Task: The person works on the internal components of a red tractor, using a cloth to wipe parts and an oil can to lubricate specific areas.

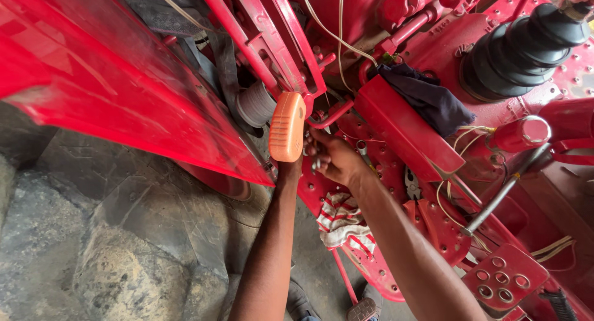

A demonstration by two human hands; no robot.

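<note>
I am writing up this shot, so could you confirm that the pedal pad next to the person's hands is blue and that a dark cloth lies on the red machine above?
Not quite: the pedal pad is orange, not blue, as the head view shows. It does sit next to the hands, and the dark cloth does lie on the red machine above.

We see a red metal tractor platform (396, 172) running from centre to lower right of the frame, carrying a red-and-white striped rag (340, 219) at lower centre, pliers (412, 184) just right of it, and a dark cloth (433, 98) above, toward upper right.
</note>
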